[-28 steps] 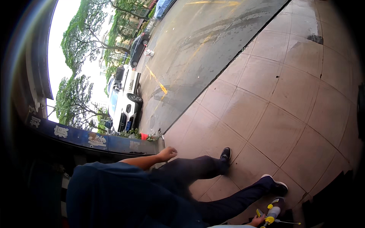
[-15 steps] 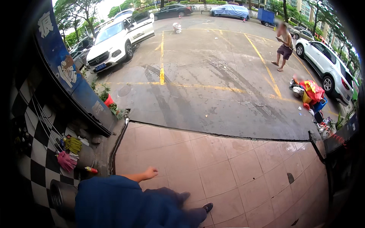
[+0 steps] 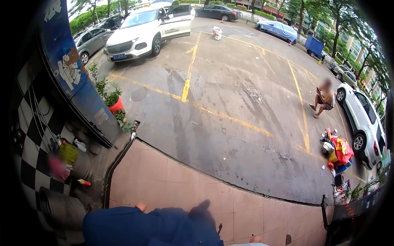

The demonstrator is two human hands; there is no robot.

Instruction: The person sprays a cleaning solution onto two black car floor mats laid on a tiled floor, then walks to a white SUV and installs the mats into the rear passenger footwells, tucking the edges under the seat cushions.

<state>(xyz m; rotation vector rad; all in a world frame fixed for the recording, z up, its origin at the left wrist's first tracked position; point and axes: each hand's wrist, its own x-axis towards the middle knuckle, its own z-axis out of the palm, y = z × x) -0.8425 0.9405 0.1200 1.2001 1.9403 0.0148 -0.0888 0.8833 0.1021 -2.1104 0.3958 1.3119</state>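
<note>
Just past the edge of my dark blue clothing [image 3: 135,229], a small part of my left hand [image 3: 141,206] shows above the pink floor tiles [image 3: 172,182]. Its fingers are mostly hidden, and I see nothing in it. At the lower rim, my right hand [image 3: 255,239] is only partly in view. A pale, flat edge lies right below that hand, too cut off to name. My dark shoe [image 3: 203,205] points forward on the tiles between the two hands.
On the left stand a grey bucket [image 3: 81,166] with a yellow-green mop [image 3: 68,153], a dark ribbed bin [image 3: 61,207] and a red potted plant [image 3: 116,105]. Ahead, a white car [image 3: 137,35] has a door open. A person [image 3: 325,98] crouches near a colourful pile [image 3: 341,151] and another white car [image 3: 361,123].
My view has turned and the scene has shifted. My left hand has drawn back behind my clothing; my right hand now shows. The person ahead has gone from upright to a low crouch.
</note>
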